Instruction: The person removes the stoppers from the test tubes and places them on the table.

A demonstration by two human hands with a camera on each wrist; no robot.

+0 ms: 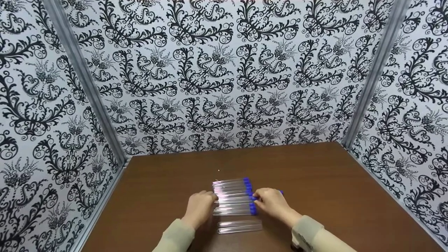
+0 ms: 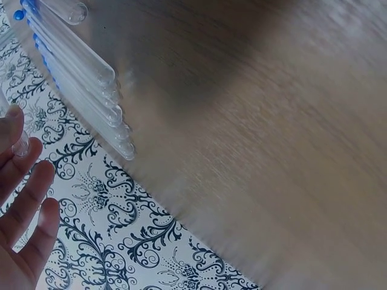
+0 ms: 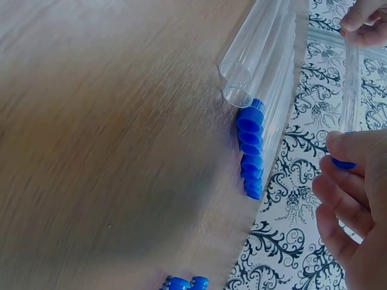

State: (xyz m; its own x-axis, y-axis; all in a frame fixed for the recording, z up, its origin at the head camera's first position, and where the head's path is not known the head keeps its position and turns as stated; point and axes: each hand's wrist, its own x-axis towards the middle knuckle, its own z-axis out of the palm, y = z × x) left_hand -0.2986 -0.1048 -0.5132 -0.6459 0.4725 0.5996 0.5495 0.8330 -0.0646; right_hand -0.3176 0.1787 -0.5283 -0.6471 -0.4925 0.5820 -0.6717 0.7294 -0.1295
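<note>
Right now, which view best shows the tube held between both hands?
The right wrist view: the held tube shows there from the left hand to the blue cap at the right hand. The left wrist view shows mainly its rounded end; in the head view it blends into the tube row.

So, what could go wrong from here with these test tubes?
The held test tube might slip: the left hand grips its rounded end and the right hand its blue cap. A drop could disturb the row of capped test tubes. The two uncapped test tubes lie on the table and could roll if a sleeve brushes them. The separate blue caps could be knocked away.
</note>
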